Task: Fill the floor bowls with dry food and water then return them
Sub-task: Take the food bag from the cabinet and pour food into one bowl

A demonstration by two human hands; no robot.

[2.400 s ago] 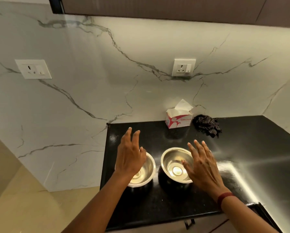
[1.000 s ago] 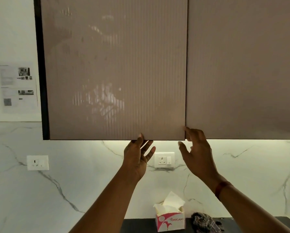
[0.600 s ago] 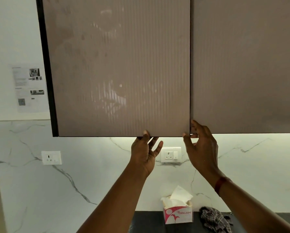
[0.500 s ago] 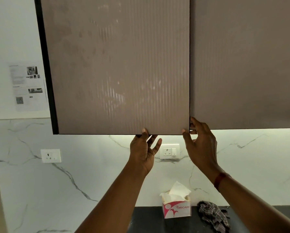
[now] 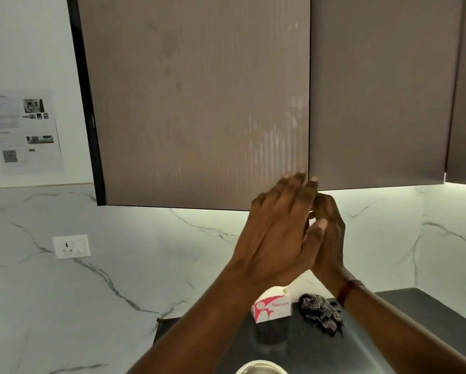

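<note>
Only the rim of one steel bowl shows, at the bottom edge on the black counter; the second bowl is out of view. Both my hands are raised to the ribbed brown wall cabinet. My left hand has its fingers stretched out flat, the tips lying over the lower right corner of the left cabinet door, at the seam with the right door. My right hand is just behind it, below the seam, fingers curled and partly hidden. No food or water container is visible.
A red and white tissue box and a dark checked cloth sit at the back of the counter. A wall socket is on the marble backsplash at left, and a printed sheet hangs above it.
My left hand has shifted right from under the left door to its lower right corner, covering my right hand. The view has turned right and dipped, so a bowl rim now shows.
</note>
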